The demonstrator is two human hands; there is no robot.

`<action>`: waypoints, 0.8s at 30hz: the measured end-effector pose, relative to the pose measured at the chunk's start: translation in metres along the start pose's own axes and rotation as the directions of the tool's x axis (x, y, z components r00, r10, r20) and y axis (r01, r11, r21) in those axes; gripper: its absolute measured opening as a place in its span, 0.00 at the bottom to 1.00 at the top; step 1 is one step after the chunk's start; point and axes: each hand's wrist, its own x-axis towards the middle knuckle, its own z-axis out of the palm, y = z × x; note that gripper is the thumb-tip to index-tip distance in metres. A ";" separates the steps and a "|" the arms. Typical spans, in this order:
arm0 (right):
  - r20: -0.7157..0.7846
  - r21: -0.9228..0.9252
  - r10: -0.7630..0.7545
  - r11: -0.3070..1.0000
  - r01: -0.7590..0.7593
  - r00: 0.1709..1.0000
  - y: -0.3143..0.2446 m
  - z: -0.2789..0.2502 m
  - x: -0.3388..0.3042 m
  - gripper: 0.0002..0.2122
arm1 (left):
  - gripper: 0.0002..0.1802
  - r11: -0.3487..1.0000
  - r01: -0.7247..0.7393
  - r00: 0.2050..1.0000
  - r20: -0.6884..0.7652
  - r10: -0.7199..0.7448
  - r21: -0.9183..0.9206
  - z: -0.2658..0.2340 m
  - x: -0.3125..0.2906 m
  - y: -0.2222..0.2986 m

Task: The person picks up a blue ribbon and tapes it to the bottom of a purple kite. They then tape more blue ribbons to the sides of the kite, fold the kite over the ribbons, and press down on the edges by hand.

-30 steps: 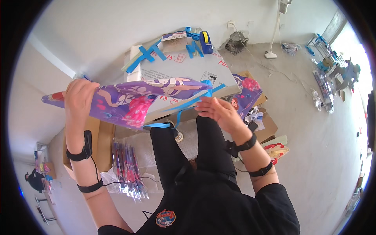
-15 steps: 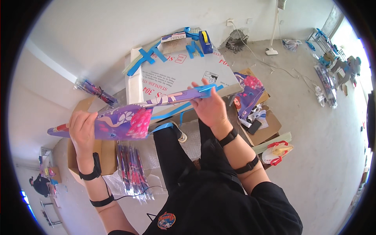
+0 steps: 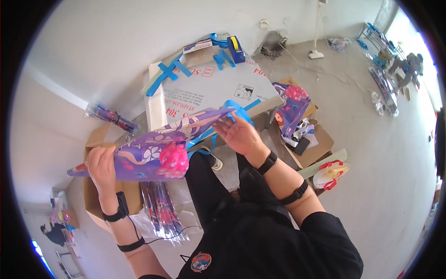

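A purple printed sheet (image 3: 174, 135), folded lengthwise and decorated with pink and white figures, stretches between my hands above the near edge of the worktable. Near its left end, my left hand (image 3: 101, 168) is closed round it, the fingers wrapped over the top. At the other end, my right hand (image 3: 239, 136) pinches the sheet's corner. A blue strip (image 3: 241, 114) curls up just beyond my right fingers; whether it is fixed to the sheet I cannot tell. More blue strip hangs below the sheet toward my knees.
On the film-covered tabletop (image 3: 204, 90) are blue strips (image 3: 168, 70), a small carton (image 3: 196, 55) and a blue tape dispenser (image 3: 236, 49). Another purple sheet (image 3: 292, 109) lies to the right, above an open box (image 3: 320, 146). Wrapped bundles (image 3: 160, 204) rest at lower left beside a cardboard box (image 3: 93, 197).
My right hand has moved left and lower, and its spread fingers have closed on the sheet's corner. The sheet bows more open, and the blue strip now curls upward.
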 end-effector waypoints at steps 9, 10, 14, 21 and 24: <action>-0.019 -0.128 -0.029 0.991 0.026 0.999 -0.017 0.008 0.022 0.24 | 0.10 0.999 -0.027 1.000 -0.008 0.027 0.030 -0.008 -0.007 0.001; -0.017 -0.127 -0.029 0.992 0.027 0.999 -0.024 0.005 0.022 0.24 | 0.09 1.000 0.002 1.000 0.002 -0.002 0.013 -0.009 -0.010 0.000; 0.277 -0.019 -0.078 0.996 0.086 0.958 -0.063 -0.001 0.010 0.30 | 0.09 0.998 0.061 0.998 -0.009 -0.061 -0.030 -0.010 -0.019 -0.003; 0.342 -0.016 -0.239 0.966 0.260 0.909 -0.130 0.015 -0.008 0.32 | 0.09 0.992 0.089 0.996 0.007 -0.089 -0.093 0.005 -0.023 -0.008; 0.319 0.007 -0.420 0.897 0.441 0.850 -0.167 0.017 -0.022 0.24 | 0.09 0.984 0.151 0.989 0.010 -0.150 -0.095 0.006 -0.017 -0.008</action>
